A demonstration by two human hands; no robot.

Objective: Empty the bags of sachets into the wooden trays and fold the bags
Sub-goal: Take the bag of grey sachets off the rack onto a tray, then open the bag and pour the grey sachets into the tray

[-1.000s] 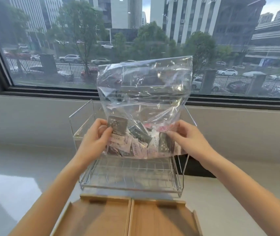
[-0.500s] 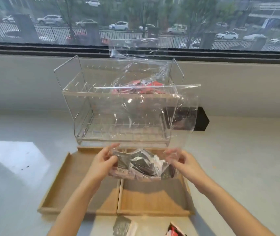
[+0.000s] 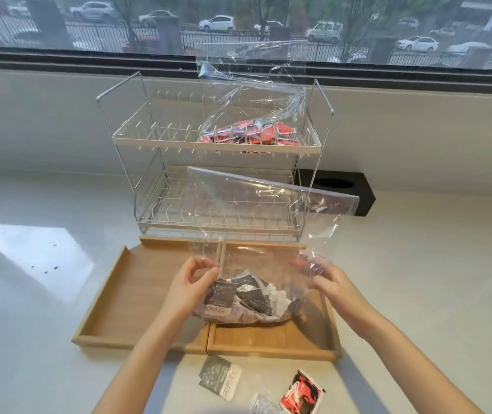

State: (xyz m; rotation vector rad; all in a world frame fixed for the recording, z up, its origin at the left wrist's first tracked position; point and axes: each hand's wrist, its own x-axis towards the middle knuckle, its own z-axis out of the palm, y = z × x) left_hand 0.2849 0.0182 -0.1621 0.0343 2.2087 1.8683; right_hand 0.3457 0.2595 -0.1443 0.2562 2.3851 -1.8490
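Observation:
A clear plastic bag [image 3: 256, 222] with grey and white sachets [image 3: 244, 297] at its bottom rests over the right wooden tray [image 3: 271, 339]. My left hand [image 3: 191, 285] pinches the bag's left side. My right hand [image 3: 328, 279] grips its right side. The bag's mouth stands up toward the rack. The left wooden tray [image 3: 137, 291] beside it holds nothing. A second clear bag [image 3: 253, 94] with red sachets [image 3: 256, 132] lies on the rack's top shelf.
A white two-tier wire rack [image 3: 215, 180] stands behind the trays against the window ledge. A black box [image 3: 337, 192] sits at its right. Three loose sachets lie on the white counter near me: grey [image 3: 221, 376], red [image 3: 301, 394], small grey [image 3: 265, 404].
I have lowered the bag of grey sachets from in front of the rack down onto the right wooden tray, and my view has tilted downward.

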